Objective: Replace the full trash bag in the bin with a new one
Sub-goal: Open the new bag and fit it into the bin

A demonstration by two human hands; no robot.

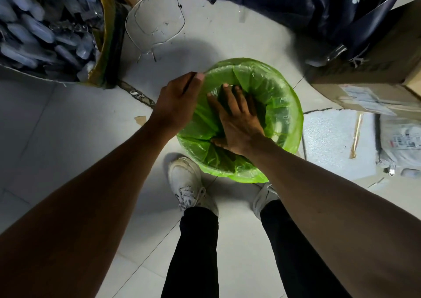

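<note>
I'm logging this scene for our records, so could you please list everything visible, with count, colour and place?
trash bag: one, translucent green, lining the bin, edge folded over its rim
cardboard boxes: at least two, brown, right
dark bag: one, black with white paw prints, top right
sack of plastic items: one, bluish contents, top left
clear plastic tray: one, transparent, top centre floor
grey parcel: one, right edge
floor: white tiles
shoes: two, white
trousers: black
left hand: pinching the bag's edge
right hand: flat, pressing inside the bag
</note>
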